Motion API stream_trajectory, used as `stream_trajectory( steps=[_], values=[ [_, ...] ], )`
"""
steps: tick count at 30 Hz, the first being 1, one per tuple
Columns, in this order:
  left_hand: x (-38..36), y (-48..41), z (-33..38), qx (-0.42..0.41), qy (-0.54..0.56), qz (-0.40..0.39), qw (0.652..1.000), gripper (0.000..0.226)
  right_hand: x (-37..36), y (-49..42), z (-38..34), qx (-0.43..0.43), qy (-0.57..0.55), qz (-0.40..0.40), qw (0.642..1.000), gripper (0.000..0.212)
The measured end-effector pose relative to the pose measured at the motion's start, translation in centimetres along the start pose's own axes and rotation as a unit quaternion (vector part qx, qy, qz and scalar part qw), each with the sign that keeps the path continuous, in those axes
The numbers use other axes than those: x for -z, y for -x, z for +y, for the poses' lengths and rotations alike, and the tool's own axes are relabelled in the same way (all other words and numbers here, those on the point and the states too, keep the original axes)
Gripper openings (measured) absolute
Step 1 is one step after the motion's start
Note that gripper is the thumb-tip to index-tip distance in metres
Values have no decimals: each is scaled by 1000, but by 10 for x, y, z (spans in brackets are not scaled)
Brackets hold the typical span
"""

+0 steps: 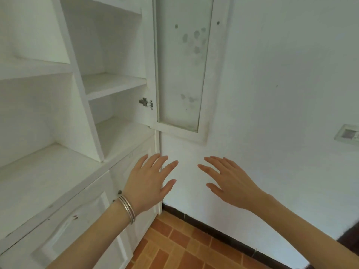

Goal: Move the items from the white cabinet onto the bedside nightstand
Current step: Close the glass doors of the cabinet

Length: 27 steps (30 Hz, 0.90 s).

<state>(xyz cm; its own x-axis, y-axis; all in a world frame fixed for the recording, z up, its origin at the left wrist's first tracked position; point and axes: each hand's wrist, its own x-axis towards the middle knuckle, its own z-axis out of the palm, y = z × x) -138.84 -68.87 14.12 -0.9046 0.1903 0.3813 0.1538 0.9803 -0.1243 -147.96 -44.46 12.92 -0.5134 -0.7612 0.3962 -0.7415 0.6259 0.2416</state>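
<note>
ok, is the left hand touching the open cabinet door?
Apart. In the head view the left hand sits below the open cabinet door; a strip of white wall shows between its fingertips and the door's bottom edge.

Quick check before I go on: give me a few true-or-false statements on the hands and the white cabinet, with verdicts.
1. The left hand and the right hand both hold nothing. True.
2. The glass door is closed. False: it stands swung open.
3. The bracelet is on the right wrist. False: it is on the left wrist.
4. No items show on the shelves in view. True.
</note>
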Motion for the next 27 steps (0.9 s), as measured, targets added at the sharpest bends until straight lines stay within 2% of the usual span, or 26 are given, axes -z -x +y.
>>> stream_trajectory(
  steps=[8,13,21,27],
  values=[
    [-20,-116,-26,-5,-5,54,999,53,-22,-83,87,31,-1,18,999,51],
    [-39,-160,-33,2,-17,54,998,53,-52,-121,138,67,-7,19,998,50],
    [-58,-237,-34,22,-57,70,996,51,-77,-191,238,179,-9,91,980,39],
    [-58,-290,-34,69,-84,70,992,51,-85,-242,294,246,-18,166,955,33]
  ],
)
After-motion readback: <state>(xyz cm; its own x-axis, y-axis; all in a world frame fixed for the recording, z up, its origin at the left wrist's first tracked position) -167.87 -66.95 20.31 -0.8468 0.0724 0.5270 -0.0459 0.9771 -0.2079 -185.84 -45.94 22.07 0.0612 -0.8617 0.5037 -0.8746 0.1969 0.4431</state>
